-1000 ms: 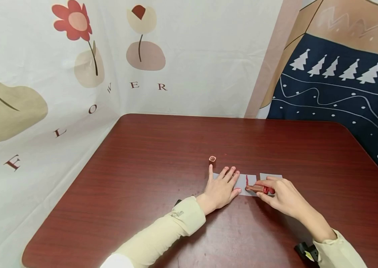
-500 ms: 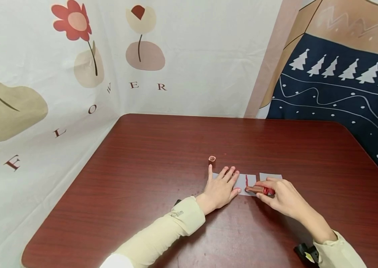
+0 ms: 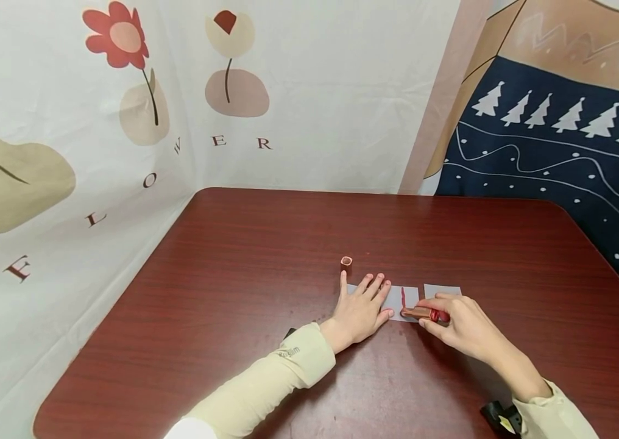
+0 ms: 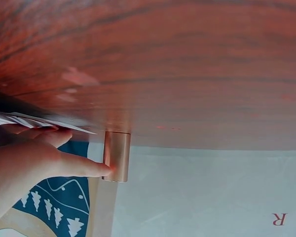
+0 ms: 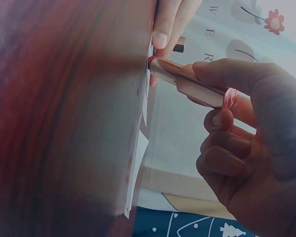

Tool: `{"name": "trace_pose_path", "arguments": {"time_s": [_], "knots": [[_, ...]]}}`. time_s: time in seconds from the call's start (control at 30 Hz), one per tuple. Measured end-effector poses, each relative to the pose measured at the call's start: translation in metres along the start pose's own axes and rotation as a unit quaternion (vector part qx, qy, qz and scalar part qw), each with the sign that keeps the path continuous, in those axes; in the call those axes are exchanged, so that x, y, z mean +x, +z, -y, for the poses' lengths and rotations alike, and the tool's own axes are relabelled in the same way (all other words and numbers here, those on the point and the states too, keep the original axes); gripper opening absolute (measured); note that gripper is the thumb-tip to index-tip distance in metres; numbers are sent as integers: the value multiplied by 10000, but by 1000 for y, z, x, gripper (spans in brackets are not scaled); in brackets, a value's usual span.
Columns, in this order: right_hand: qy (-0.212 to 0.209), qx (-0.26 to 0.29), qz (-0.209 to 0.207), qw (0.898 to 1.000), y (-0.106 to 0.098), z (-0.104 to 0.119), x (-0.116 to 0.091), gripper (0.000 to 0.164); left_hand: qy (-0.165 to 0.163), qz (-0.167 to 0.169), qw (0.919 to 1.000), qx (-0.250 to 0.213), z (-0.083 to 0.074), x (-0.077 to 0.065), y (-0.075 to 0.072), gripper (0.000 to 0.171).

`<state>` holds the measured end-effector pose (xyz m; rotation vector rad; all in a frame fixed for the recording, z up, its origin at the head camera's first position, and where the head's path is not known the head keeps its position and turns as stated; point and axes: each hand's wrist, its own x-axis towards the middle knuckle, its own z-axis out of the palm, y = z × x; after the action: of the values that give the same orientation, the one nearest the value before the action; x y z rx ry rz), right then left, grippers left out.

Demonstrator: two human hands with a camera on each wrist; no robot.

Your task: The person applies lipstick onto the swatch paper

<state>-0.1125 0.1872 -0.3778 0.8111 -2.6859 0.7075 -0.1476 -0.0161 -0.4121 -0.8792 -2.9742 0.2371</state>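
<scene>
My right hand [image 3: 468, 323] pinches a copper-coloured lipstick [image 3: 419, 313] between thumb and fingers. It lies at a low slant, its red tip on the white paper [image 3: 394, 296]. A red streak [image 3: 403, 297] runs on the paper from near its far edge to the tip. My left hand [image 3: 357, 312] lies spread over the left part of the paper, fingers straight, hiding that part. The lipstick cap [image 4: 117, 157] stands upright beyond it, and the little finger appears to touch it in the left wrist view. The right wrist view shows the lipstick base [image 5: 229, 98] near the fingers.
A second white paper [image 3: 443, 289] lies to the right, partly hidden by my right hand. The dark red wooden table [image 3: 265, 244] has rounded far corners. Behind it hang a white flower-printed cloth [image 3: 331, 122] and a navy cloth with white trees [image 3: 556, 158].
The lipstick tip has slid slightly towards me, and the red streak has grown a little longer. My left hand and the cap keep their places.
</scene>
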Motion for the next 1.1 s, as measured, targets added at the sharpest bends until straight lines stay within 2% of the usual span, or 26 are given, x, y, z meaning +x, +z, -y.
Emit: {"name": "trace_pose_path", "arguments": {"time_s": [0.33,0.57,1.1], "knots": [[-65,-93,-18,9999,-1,0,0,25,16,-65,10000,-12,1,2,1,58],[-129,-155,-47,9998,-2,-1,8,26,-50,-69,9998,167,7,7,-2,58],[-135,-134,-47,9998,1,-1,0,25,-30,30,10000,31,2,3,3,58]]}}
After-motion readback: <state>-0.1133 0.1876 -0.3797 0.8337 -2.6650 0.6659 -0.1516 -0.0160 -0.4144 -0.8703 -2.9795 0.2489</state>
